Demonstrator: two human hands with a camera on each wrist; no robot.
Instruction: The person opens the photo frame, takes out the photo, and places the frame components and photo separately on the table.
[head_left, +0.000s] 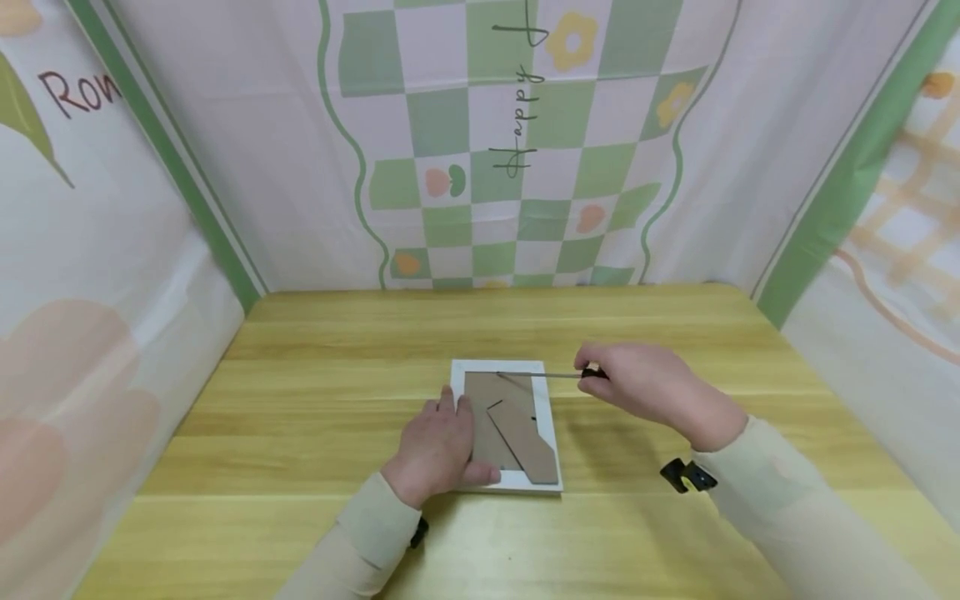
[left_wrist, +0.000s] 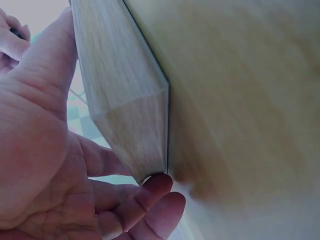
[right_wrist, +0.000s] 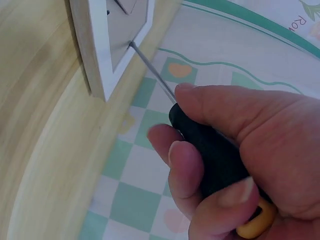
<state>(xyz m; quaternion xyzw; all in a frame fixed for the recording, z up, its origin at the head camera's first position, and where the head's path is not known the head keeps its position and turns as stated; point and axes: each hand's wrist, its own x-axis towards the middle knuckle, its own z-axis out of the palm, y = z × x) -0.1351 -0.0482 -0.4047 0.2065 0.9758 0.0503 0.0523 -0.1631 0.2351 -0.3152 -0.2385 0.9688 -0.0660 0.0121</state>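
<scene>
A white-rimmed picture frame (head_left: 551, 421) lies back side up on the table, with a brown backing board (head_left: 483, 392) and an attached stand flap (head_left: 525, 442). My left hand (head_left: 438, 446) holds its near left corner, thumb over the near rim and fingers along the left side. In the left wrist view, fingertips curl against the frame's wooden side (left_wrist: 132, 135). To the right of the frame, my right hand (head_left: 645, 383) grips a screwdriver (right_wrist: 210, 150) by its black and yellow handle. Its thin metal shaft reaches left, and the tip meets the board's far edge.
The wooden table (head_left: 315, 375) extends on all sides of the frame. Printed curtains (head_left: 300, 167) hang behind it and at both sides. A black wrist strap (head_left: 688, 476) shows at the right sleeve.
</scene>
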